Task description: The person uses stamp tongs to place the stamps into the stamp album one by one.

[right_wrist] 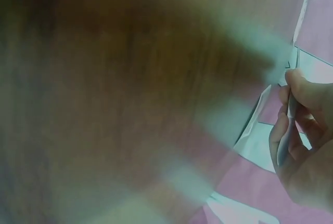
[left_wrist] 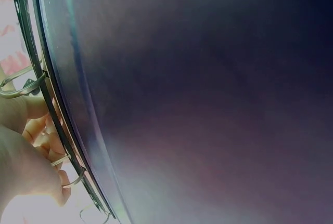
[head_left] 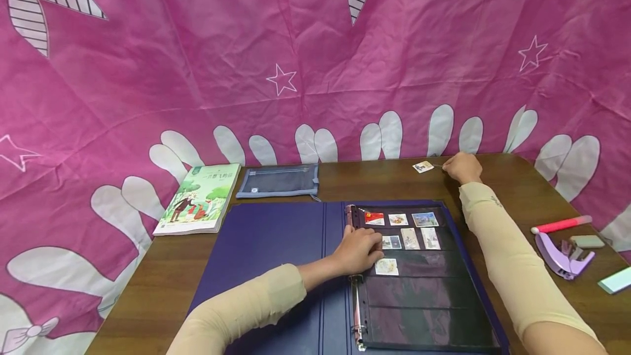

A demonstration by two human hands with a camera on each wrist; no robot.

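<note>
A dark blue ring-binder stamp album (head_left: 276, 245) lies open on the table, with a black pocket page (head_left: 419, 292) on its right side. Several stamps (head_left: 410, 238) sit in the upper rows of that page. My left hand (head_left: 359, 250) rests over the page's ring edge, fingers bent beside the lowest stamp (head_left: 386, 267). In the left wrist view its fingers show past the metal rings (left_wrist: 23, 86). My right hand (head_left: 463, 167) reaches to the far table edge and pinches slim metal tweezers (right_wrist: 284, 146). At their tip is a small pale stamp (head_left: 423, 167).
Left of the album's top are a green illustrated book (head_left: 204, 199) and a blue mesh zip pouch (head_left: 278, 179). To the right lie a red pen (head_left: 562, 224), a purple stapler-like tool (head_left: 557, 256) and an eraser-like block (head_left: 586, 241). A pink cloth (head_left: 246, 43) hangs behind the table.
</note>
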